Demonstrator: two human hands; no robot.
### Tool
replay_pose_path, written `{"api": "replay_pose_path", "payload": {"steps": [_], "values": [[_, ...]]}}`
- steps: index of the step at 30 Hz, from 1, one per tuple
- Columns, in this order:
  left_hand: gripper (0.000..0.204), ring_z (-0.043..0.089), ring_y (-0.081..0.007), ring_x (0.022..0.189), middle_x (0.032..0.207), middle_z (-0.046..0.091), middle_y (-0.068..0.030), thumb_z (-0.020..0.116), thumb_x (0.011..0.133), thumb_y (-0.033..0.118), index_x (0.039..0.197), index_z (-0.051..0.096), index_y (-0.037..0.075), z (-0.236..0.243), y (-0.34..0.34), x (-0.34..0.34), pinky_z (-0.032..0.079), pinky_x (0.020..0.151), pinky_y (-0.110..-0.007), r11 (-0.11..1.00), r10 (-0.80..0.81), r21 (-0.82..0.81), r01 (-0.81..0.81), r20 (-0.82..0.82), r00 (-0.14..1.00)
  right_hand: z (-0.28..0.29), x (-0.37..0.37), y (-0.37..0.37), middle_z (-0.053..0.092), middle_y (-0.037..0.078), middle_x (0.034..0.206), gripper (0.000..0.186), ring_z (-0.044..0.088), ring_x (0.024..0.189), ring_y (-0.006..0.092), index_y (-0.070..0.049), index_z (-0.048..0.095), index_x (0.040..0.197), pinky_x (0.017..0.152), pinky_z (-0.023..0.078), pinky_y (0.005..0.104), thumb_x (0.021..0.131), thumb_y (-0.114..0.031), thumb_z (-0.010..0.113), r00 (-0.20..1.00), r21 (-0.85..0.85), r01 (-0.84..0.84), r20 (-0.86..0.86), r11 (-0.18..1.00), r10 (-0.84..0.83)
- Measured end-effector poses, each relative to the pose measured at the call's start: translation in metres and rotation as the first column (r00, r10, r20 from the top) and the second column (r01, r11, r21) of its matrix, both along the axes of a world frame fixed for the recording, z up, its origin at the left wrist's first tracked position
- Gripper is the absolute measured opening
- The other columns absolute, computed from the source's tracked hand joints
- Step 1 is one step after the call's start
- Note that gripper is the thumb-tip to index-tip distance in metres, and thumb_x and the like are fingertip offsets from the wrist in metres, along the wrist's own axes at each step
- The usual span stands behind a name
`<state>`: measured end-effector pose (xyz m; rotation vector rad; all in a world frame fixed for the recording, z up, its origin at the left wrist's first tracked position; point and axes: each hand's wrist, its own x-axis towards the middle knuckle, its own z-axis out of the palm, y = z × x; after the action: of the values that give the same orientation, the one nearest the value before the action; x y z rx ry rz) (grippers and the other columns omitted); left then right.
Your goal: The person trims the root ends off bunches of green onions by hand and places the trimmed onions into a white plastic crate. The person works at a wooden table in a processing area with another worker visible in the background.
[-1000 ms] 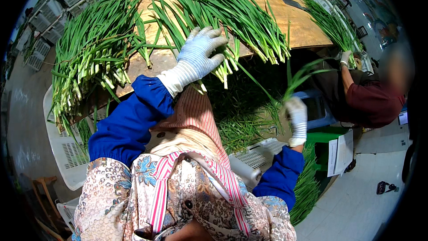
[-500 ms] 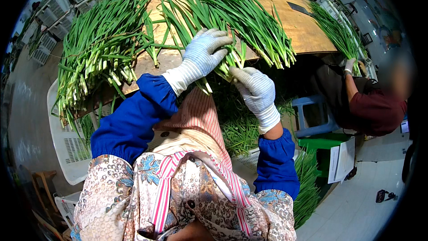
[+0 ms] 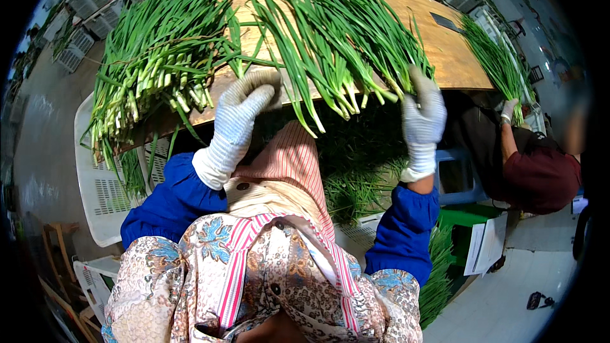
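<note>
Long garlic chives (image 3: 346, 57) with pale stem ends lie in a middle spread on the wooden table, ends toward me. My left hand (image 3: 234, 124), in a pale striped glove, is off the stalks near the table's front edge, between this spread and a thick heap of chives (image 3: 162, 57) on the left. Its fingers are bent, thumb apart, with nothing visible in them; the tips are blurred. My right hand (image 3: 424, 117), gloved alike, is at the right end of the middle spread. Its fingers reach up beside the outermost stems, thumb apart; I cannot tell whether they touch.
The wooden table (image 3: 460, 67) curves across the far side. A white crate (image 3: 105, 200) stands at left, a blue stool (image 3: 459, 181) and green bin (image 3: 473, 214) at right. Cut greens (image 3: 356, 187) lie below the table. Another person (image 3: 540, 159) handles chives farther right.
Both hands have come off the middle stalks and moved apart, the left toward the left and the right toward the right end. The stalks between them now lie loose.
</note>
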<state>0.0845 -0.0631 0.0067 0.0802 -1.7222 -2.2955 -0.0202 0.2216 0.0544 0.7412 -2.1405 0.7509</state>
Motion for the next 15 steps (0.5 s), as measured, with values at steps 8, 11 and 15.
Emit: {"api": "replay_pose_path", "payload": {"steps": [8,11,15], "values": [[0.036,0.06,-0.0173,0.084,0.101,0.06,-0.0094,0.057,0.09,0.024,0.116,0.052,0.0,-0.009,0.012,0.032,0.052,0.074,-0.029,0.926,-0.333,0.301,0.229,0.362,0.871,-0.015,0.067,-0.087,0.065,0.014,0.079,0.042,0.065,0.066,0.0282,-0.007,0.057,0.113,0.053,0.05,0.0381,0.079,-0.03,0.066,0.928,0.583,-0.251,0.372,0.772,0.021],[0.04,0.06,-0.0198,0.088,0.105,0.059,-0.0101,0.058,0.09,0.027,0.119,0.05,0.001,-0.032,0.019,0.022,0.051,0.077,-0.034,0.824,-0.429,0.515,0.235,0.299,0.852,-0.053,0.071,-0.089,0.066,0.014,0.085,0.041,0.064,0.068,0.032,-0.006,0.055,0.116,0.055,0.051,0.0398,0.08,-0.024,0.064,0.933,0.276,-0.167,0.355,0.946,0.061],[0.044,0.054,-0.0242,0.109,0.121,0.056,-0.0123,0.051,0.094,0.026,0.13,0.043,0.002,-0.038,0.029,0.003,0.044,0.093,-0.037,0.611,-0.594,0.646,0.458,-0.009,0.805,-0.062,0.094,-0.081,0.065,0.006,0.08,0.031,0.057,0.053,0.0133,0.001,0.055,0.117,0.049,0.046,0.0253,0.088,-0.01,0.055,0.443,-0.571,0.037,0.745,0.82,0.498]]}}
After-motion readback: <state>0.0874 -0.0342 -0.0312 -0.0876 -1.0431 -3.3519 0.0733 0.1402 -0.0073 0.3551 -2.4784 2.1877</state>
